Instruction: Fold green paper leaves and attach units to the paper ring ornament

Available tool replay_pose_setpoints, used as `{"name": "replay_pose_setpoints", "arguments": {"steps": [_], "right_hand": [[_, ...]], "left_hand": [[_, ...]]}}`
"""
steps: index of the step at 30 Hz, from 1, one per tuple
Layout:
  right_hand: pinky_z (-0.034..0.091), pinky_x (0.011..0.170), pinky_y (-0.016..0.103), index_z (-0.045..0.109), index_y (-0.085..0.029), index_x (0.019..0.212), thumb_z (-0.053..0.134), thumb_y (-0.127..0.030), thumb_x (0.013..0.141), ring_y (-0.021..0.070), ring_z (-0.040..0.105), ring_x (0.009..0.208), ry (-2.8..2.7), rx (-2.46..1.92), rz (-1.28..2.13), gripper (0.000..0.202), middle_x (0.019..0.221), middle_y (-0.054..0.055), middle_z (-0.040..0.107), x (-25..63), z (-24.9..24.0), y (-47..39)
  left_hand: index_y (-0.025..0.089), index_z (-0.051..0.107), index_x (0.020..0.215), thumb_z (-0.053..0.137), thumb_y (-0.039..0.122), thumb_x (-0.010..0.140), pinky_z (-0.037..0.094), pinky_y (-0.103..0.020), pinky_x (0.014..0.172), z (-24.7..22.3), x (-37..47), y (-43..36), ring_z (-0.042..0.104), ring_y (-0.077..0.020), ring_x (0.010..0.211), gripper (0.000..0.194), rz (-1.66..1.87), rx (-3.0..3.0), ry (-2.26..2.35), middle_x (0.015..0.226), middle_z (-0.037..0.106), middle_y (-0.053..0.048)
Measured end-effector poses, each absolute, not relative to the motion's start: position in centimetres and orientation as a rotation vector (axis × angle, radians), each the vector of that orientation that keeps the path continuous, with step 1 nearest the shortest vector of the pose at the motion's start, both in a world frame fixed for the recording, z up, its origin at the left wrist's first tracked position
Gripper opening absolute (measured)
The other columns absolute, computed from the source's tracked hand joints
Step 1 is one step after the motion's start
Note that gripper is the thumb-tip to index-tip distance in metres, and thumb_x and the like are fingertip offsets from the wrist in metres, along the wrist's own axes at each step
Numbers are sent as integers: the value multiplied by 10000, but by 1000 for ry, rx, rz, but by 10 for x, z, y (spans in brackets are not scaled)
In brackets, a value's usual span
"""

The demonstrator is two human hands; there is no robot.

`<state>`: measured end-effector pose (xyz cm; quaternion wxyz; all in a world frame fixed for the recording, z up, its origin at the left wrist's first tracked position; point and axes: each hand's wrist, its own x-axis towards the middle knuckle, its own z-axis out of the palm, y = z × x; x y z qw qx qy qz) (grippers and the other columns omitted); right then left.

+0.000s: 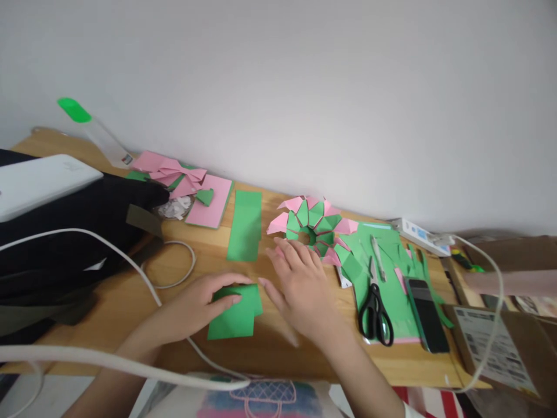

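Observation:
My left hand (211, 299) is at a green paper piece (232, 322) near the front of the desk. Its thumb lies on the paper and its fingers run along the top edge. A second green layer peeks out at the right side. My right hand (302, 281) has its fingers stretched out, palm down, just in front of a ring of folded paper (324, 223). The ring has green inner parts and pink outer points. Its near left side is partly covered by the fingertips. A long green paper strip (246, 226) lies behind my left hand.
Black-handled scissors (375, 313), a utility knife (378, 258) and a phone (426, 313) lie on green sheets at right. A power strip (422, 237) sits behind them. Pink and green papers (211, 200) and a black bag (87, 232) are left. A white cable (130, 363) crosses in front.

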<state>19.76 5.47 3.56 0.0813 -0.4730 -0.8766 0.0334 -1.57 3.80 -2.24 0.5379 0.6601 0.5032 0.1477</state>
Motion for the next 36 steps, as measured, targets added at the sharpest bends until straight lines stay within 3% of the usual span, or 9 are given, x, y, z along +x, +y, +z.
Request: {"name": "replay_pose_setpoints", "arguments": {"steps": [4, 5, 8, 15, 19, 24, 29, 34, 36], "right_hand": [[494, 861, 381, 626, -175, 1092, 490, -255, 952, 230, 645, 996, -2362, -1456, 81, 210, 1091, 94, 721, 227, 36, 33], [503, 822, 365, 629, -187, 1019, 488, -234, 949, 221, 662, 947, -2263, -1539, 1, 165, 1027, 83, 733, 237, 34, 28], [510, 659, 368, 606, -179, 1049, 473, -309, 954, 244, 685, 778, -2188, -1773, -54, 210, 880, 88, 738, 260, 28, 19], [540, 836, 399, 565, -175, 1081, 486, -245, 942, 254, 671, 1041, -2264, -1489, 195, 175, 1184, 141, 699, 231, 30, 10], [566, 738, 414, 611, -128, 1026, 497, -291, 940, 307, 693, 982, -2427, -1570, 222, 217, 1201, 198, 688, 213, 28, 12], [545, 723, 389, 621, -162, 881, 390, -259, 987, 262, 695, 882, -2362, -1523, 157, 272, 1046, 150, 741, 197, 37, 17], [523, 769, 471, 645, -137, 904, 444, -336, 965, 337, 646, 991, -2542, -1513, 84, 289, 1243, 233, 652, 167, 37, 37], [498, 699, 421, 644, -144, 854, 469, -336, 954, 316, 641, 872, -2507, -1771, 194, 278, 874, 154, 717, 161, 29, 67], [479, 679, 368, 632, -166, 819, 467, -309, 956, 274, 642, 837, -2474, -1721, 303, 258, 818, 106, 714, 169, 34, 73]], "left_hand": [[276, 641, 1226, 511, 397, 895, 478, -376, 1031, -24, -22, 37, 617, -243, 1181, 376, 344, 1557, 1240, 1280, 674, -31], [277, 644, 1223, 510, 402, 892, 482, -377, 1026, -24, -23, 37, 617, -246, 1182, 378, 344, 1552, 1247, 1281, 674, -32], [275, 659, 1204, 522, 431, 875, 508, -371, 995, -25, -28, 38, 626, -261, 1169, 389, 355, 1530, 1263, 1280, 676, -37], [267, 674, 1181, 559, 490, 845, 516, -376, 986, -23, -31, 34, 623, -278, 1173, 419, 412, 1461, 1323, 1270, 682, -46], [250, 670, 1189, 553, 463, 858, 506, -389, 1003, -22, -30, 28, 629, -275, 1160, 411, 418, 1444, 1331, 1257, 686, -58], [260, 665, 1181, 561, 435, 859, 533, -367, 961, -27, -33, 24, 640, -264, 1140, 380, 457, 1410, 1299, 1232, 698, -54], [247, 689, 1128, 591, 420, 827, 559, -347, 911, -21, -42, 24, 675, -258, 1052, 360, 486, 1356, 1273, 1139, 732, -51], [247, 687, 1133, 580, 437, 824, 582, -357, 848, -21, -50, 24, 691, -259, 967, 378, 462, 1335, 1363, 1107, 737, -54], [253, 689, 1124, 589, 452, 814, 586, -352, 837, -23, -53, 24, 690, -264, 981, 381, 467, 1307, 1365, 1117, 734, -54]]}}
